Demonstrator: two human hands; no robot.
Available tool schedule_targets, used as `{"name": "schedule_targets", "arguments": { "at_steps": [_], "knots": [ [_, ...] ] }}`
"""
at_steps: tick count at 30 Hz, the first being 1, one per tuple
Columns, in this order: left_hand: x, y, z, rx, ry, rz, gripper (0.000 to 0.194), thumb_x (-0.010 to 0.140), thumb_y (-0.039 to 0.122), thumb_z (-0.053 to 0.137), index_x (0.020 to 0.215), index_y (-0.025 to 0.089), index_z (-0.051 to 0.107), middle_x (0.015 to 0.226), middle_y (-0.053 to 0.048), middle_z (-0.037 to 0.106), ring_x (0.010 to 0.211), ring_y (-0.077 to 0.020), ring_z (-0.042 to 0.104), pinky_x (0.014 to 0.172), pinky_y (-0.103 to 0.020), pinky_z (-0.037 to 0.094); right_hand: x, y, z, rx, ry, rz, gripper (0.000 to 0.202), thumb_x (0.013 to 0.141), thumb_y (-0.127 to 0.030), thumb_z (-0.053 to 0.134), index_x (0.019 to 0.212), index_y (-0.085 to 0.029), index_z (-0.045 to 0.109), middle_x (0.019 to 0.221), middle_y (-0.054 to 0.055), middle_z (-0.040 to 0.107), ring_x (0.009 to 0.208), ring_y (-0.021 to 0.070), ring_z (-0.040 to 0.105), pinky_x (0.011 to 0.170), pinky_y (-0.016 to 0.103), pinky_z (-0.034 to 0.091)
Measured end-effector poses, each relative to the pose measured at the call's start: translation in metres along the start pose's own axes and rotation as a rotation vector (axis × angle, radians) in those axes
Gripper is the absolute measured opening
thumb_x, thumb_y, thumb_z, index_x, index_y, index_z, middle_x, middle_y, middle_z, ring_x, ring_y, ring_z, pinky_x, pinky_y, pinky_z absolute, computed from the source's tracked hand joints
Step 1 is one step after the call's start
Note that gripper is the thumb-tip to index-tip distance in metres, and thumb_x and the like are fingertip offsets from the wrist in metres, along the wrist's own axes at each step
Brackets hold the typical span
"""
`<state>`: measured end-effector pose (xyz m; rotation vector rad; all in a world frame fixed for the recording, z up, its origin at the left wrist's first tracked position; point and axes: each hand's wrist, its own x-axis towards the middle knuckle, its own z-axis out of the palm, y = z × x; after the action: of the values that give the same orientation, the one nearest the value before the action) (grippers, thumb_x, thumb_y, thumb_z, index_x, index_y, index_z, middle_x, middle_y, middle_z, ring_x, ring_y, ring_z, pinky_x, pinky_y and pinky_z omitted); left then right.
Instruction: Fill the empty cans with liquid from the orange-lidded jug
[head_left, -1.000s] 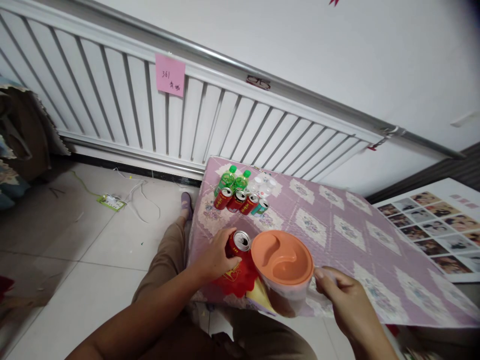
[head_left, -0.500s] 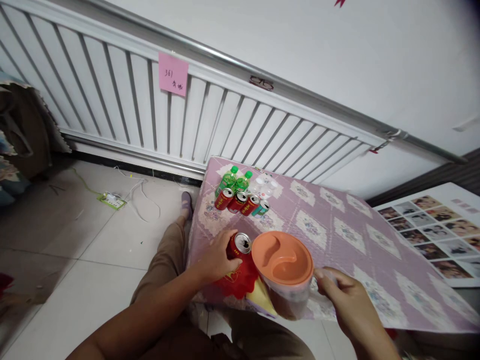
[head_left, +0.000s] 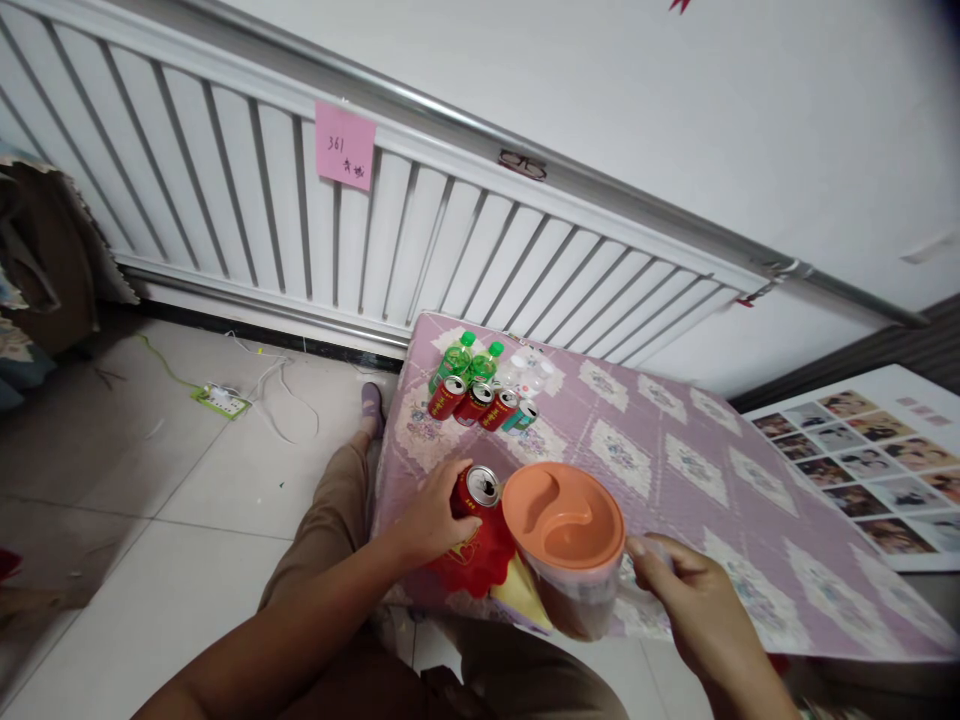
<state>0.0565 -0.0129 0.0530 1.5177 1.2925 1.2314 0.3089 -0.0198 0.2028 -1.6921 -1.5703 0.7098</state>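
Observation:
My left hand (head_left: 437,508) is wrapped round a red drink can (head_left: 480,492) whose top is open. My right hand (head_left: 686,585) grips the handle of a clear pitcher (head_left: 581,600) with an orange lid (head_left: 566,515). Brownish liquid shows inside the pitcher, which leans toward the can, its lid edge close to the can's top. A thin pale streak lies between lid and can; I cannot make out whether it is liquid. Under the can is a red scalloped-edged piece (head_left: 472,560) with gold print, and a yellow piece (head_left: 523,598) lies beside it.
Farther back on the flowered table cover (head_left: 630,450) stand several red cans (head_left: 448,398), a teal can (head_left: 520,417), green bottles (head_left: 457,360) and clear bottles (head_left: 541,375). Behind runs a white radiator (head_left: 420,230). A photo board (head_left: 862,460) is at right; a power strip (head_left: 219,400) lies on the floor.
Both hands keep their holds on the can and the pitcher, almost unmoved. The view has shifted very slightly.

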Motion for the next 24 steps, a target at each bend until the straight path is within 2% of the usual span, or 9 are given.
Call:
{"name": "schedule_targets", "arguments": {
  "at_steps": [12, 24],
  "knots": [
    [-0.001, -0.010, 0.003, -0.003, 0.009, -0.004, 0.076, 0.066, 0.012, 0.074, 0.136, 0.024, 0.047, 0.136, -0.010, 0.054, 0.129, -0.0292, 0.049, 0.114, -0.049, 0.035, -0.004, -0.008, 0.002, 0.004, 0.008, 0.012, 0.033, 0.067, -0.046, 0.072, 0.051, -0.021, 0.057, 0.051, -0.003, 0.048, 0.053, 0.0130, 0.041, 0.054, 0.024, 0.039],
    [-0.002, -0.010, 0.004, 0.011, -0.001, -0.016, 0.076, 0.066, 0.013, 0.073, 0.136, 0.023, 0.046, 0.138, -0.010, 0.053, 0.130, -0.0289, 0.049, 0.114, -0.048, 0.034, -0.005, -0.012, 0.001, -0.006, -0.001, 0.030, 0.033, 0.065, -0.049, 0.074, 0.052, -0.022, 0.061, 0.052, -0.003, 0.050, 0.054, 0.0136, 0.043, 0.055, 0.024, 0.039]
  ]
}}
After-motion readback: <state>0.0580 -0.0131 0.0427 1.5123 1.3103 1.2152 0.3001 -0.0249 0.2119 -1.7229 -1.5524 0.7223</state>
